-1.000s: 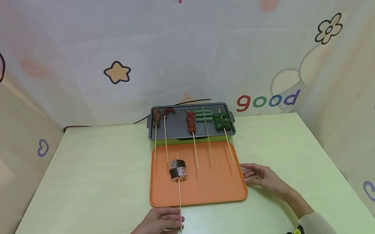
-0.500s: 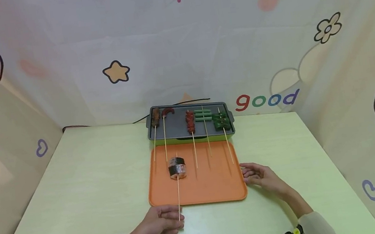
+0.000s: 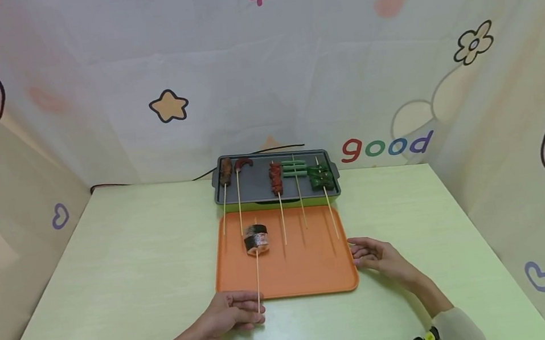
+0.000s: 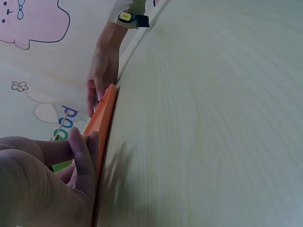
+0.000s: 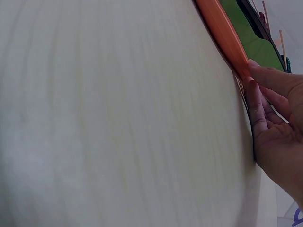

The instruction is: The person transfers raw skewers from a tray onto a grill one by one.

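Observation:
My left hand (image 3: pixel 231 312) pinches the lower end of a thin wooden skewer at the front edge of the orange tray (image 3: pixel 312 277). On that skewer is a thick roll-shaped piece (image 3: pixel 256 240) with black and pale bands, over the tray's left half; whether it touches the tray I cannot tell. In the left wrist view, the fingers hide most of the stick. My right hand (image 3: pixel 381 258) holds the tray's right rim; the right wrist view shows its thumb (image 5: pixel 270 78) on the tray's edge and its fingers at the side.
Behind the tray stands a green grill with a dark grey top (image 3: pixel 259 186). It bears a brown skewer (image 3: pixel 225 172), a curled dark red skewer (image 3: pixel 243 164), a red meat skewer (image 3: pixel 276 180), a green stick skewer (image 3: pixel 294 168) and a green pepper-like skewer (image 3: pixel 320 177). Patterned cloth surrounds the table.
My left hand has moved slightly forward, carrying the banded skewer a little farther toward the grill. The right hand stays at the tray's rim, and the tray has not visibly moved.

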Available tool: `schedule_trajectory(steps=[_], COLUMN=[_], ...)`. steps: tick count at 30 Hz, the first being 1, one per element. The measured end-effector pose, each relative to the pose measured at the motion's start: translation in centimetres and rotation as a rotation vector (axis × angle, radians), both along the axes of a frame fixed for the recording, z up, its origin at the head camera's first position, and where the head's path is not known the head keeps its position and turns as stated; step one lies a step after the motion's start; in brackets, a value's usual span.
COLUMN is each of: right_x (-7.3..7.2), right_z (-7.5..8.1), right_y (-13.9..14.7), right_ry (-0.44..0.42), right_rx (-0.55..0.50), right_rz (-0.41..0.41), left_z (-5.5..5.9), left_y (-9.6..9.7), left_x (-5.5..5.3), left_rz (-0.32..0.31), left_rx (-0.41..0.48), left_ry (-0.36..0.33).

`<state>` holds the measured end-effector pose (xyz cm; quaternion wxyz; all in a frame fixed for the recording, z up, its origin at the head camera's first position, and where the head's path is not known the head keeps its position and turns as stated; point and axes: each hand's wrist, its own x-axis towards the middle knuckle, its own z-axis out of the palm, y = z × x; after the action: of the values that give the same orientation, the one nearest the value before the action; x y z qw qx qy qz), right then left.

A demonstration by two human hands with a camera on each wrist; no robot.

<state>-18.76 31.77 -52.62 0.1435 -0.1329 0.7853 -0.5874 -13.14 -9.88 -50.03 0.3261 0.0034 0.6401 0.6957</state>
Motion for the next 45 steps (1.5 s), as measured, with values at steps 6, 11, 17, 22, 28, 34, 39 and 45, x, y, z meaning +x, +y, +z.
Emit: schedule_trajectory(steps=[6,11,17,22,28,34,39,45], right_x=[-0.2,-0.2,-0.3,-0.4,-0.4,-0.5,-0.6,-0.4], right_z=[-0.1,0.0,0.1,0.2,0.4,0.3,0.2,-0.2], right_y=[0.0,0.0,0.0,0.0,0.2,0.3,0.3,0.2], right_ry=[-0.004,-0.008,-0.009,-0.003,0.000,0.002,0.008,-0.036], right_rx=[-0.004,-0.009,-0.009,-0.012,-0.009,-0.026,-0.036,-0.025], right_rz=[-0.008,-0.004,-0.004,0.001,-0.007,0.009,0.017,0.002], left_z=[0.3,0.6,1.3,2.7,4.4,5.8,6.7,6.8], left_y=[-0.2,-0.3,-0.3,-0.3,0.0,0.6,1.2,2.0], left_x=[0.2,0.5,0.6,-0.2,-2.1,-4.5,-6.8,-9.4], left_rz=[-0.013,-0.031,-0.051,-0.061,-0.039,-0.013,0.021,0.061], left_rx=[0.018,0.013,-0.021,-0.025,-0.007,-0.041,-0.023,-0.010], left_ry=[0.041,0.089,0.122,0.154,0.160,0.141,0.088,0.015])
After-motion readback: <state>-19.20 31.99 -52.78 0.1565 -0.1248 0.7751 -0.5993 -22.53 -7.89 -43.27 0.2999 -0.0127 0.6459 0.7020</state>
